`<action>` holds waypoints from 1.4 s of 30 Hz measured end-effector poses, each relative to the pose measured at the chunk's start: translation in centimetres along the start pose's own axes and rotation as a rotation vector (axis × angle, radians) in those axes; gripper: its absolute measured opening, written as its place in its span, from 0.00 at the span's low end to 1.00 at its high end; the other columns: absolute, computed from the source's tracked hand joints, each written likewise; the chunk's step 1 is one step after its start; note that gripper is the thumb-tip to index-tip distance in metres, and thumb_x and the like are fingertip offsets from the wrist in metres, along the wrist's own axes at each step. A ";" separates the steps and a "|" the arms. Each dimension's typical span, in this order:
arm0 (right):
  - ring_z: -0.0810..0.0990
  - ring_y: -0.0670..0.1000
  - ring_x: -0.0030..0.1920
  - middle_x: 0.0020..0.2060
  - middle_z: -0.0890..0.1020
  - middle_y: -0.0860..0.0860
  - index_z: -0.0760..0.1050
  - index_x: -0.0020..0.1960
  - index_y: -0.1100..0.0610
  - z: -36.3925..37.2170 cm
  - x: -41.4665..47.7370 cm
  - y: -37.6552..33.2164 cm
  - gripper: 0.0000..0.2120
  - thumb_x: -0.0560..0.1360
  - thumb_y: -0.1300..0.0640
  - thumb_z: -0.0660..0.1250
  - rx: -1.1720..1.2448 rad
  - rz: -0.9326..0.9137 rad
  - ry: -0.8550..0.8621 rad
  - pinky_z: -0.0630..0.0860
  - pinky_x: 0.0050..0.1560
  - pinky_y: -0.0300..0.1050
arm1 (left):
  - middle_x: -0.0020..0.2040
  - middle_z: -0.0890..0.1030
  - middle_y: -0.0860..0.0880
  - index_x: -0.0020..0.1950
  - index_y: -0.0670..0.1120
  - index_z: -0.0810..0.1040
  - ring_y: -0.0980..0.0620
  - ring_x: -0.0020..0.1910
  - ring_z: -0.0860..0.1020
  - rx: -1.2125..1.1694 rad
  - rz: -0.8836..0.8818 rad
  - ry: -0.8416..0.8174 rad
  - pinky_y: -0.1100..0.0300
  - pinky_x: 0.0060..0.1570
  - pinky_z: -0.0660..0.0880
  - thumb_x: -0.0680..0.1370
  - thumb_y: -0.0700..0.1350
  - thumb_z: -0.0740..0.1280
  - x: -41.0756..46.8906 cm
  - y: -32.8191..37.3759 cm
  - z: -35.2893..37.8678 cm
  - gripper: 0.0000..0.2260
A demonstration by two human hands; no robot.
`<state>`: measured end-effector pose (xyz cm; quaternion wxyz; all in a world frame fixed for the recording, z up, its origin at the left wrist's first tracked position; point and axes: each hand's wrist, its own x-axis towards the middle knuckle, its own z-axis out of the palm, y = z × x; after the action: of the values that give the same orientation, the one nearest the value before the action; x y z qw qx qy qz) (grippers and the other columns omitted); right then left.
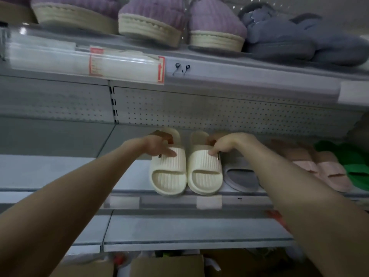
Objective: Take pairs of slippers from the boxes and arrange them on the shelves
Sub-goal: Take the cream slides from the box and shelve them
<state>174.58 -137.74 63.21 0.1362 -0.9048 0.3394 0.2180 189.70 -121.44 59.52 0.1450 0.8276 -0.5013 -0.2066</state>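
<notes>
Cream ribbed slides, one pair, are sitting side by side on the mid shelf point(60, 172), toes pointing toward the viewer at the front edge: L slide point(168, 174) and R slide point(204, 172) are nearly touching along their inner sides. L hand point(157, 144) is gripping the L slide at the strap's rear edge, thumb lying on top of the ribbed strap and the fingers point(169, 137) curling down behind it over the heel bed. R hand point(227, 143) is gripping the R slide the same way, thumb on the strap, fingers point(212, 140) tucking in behind. Both forearms are reaching in from the lower corners. Just right of the pair, a grey slipper point(241, 176) is lying partly behind the R forearm; further right, a pink pair point(319, 166) and green slippers point(355, 166) are occupying the same shelf. Perforated back panel point(219, 108) is rising behind. Upper shelf point(239, 70) is carrying purple plush slippers point(153, 17) w/ pale stitched soles and, at right, blue-grey plush slippers point(289, 37); a clear tag strip point(127, 64) is running along its front edge. Lower shelf point(179, 226) is showing beneath, w/ cardboard boxes point(165, 266) below it.
</notes>
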 end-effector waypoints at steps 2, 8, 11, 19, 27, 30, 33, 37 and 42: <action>0.64 0.55 0.71 0.73 0.64 0.53 0.61 0.74 0.52 0.3 0.9 -0.1 0.27 0.78 0.46 0.62 -0.015 0.004 -0.024 0.61 0.67 0.51 | 0.61 0.73 0.46 0.65 0.46 0.71 0.49 0.53 0.72 -0.004 -0.015 -0.014 0.57 0.54 0.70 0.75 0.54 0.67 0.7 -0.3 0.3 0.21; 0.70 0.54 0.66 0.68 0.71 0.54 0.67 0.70 0.56 0.7 2.4 -0.1 0.21 0.78 0.53 0.64 0.043 -0.083 0.034 0.65 0.59 0.43 | 0.57 0.73 0.47 0.64 0.48 0.70 0.47 0.53 0.73 -0.022 -0.031 -0.036 0.57 0.52 0.70 0.76 0.55 0.65 2.2 -1.5 0.8 0.20; 0.72 0.53 0.63 0.65 0.73 0.53 0.68 0.69 0.56 0.9 2.8 0.0 0.21 0.78 0.56 0.65 0.047 -0.139 0.104 0.66 0.55 0.40 | 0.54 0.74 0.47 0.62 0.46 0.71 0.49 0.49 0.72 -0.062 -0.016 -0.016 0.59 0.48 0.68 0.76 0.53 0.65 2.4 -1.7 1.0 0.17; 0.73 0.53 0.63 0.67 0.73 0.53 0.68 0.70 0.54 1.2 3.3 -0.1 0.23 0.76 0.57 0.66 0.062 -0.160 0.125 0.68 0.60 0.42 | 0.55 0.75 0.45 0.60 0.45 0.72 0.47 0.51 0.73 -0.122 0.017 0.056 0.57 0.51 0.69 0.77 0.50 0.66 1.9 -1.7 1.8 0.15; 0.69 0.53 0.68 0.71 0.68 0.51 0.65 0.72 0.52 1.9 1.7 -0.4 0.25 0.77 0.56 0.66 0.080 -0.138 0.182 0.65 0.64 0.41 | 0.71 0.67 0.47 0.71 0.50 0.67 0.45 0.67 0.67 -0.052 -0.025 0.128 0.57 0.64 0.64 0.77 0.51 0.66 0.5 -1.0 2.1 0.23; 0.71 0.53 0.66 0.70 0.68 0.52 0.65 0.72 0.50 1.4 0.2 -0.8 0.26 0.76 0.54 0.67 0.098 -0.109 0.203 0.67 0.63 0.42 | 0.73 0.65 0.47 0.72 0.49 0.64 0.46 0.69 0.67 0.017 -0.010 0.083 0.58 0.64 0.65 0.75 0.49 0.68 -0.4 0.2 1.2 0.27; 0.69 0.53 0.67 0.70 0.68 0.52 0.66 0.72 0.52 0.5 -2.0 -1.3 0.26 0.76 0.52 0.68 0.061 -0.124 0.227 0.65 0.61 0.41 | 0.72 0.67 0.47 0.72 0.47 0.65 0.47 0.68 0.68 0.075 0.013 0.082 0.57 0.64 0.65 0.73 0.49 0.70 -1.8 1.6 0.0 0.29; 0.73 0.53 0.63 0.66 0.74 0.53 0.70 0.69 0.55 0.3 -4.8 -1.9 0.25 0.74 0.53 0.70 0.072 -0.149 0.254 0.68 0.60 0.42 | 0.68 0.72 0.46 0.70 0.45 0.68 0.47 0.63 0.73 0.079 0.043 0.100 0.57 0.61 0.69 0.71 0.49 0.73 -4.3 3.0 -0.9 0.29; 0.76 0.53 0.57 0.60 0.78 0.53 0.74 0.65 0.56 3.1 -7.9 -2.2 0.23 0.72 0.52 0.73 0.080 -0.205 0.251 0.72 0.57 0.46 | 0.64 0.75 0.46 0.69 0.45 0.69 0.47 0.61 0.74 0.062 0.019 0.063 0.57 0.60 0.69 0.71 0.50 0.73 -8.9 3.7 0.5 0.29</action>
<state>169.79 -130.50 64.58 0.1502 -0.9487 0.2681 0.0746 182.95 -115.22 62.48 0.1369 0.8332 -0.5104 -0.1631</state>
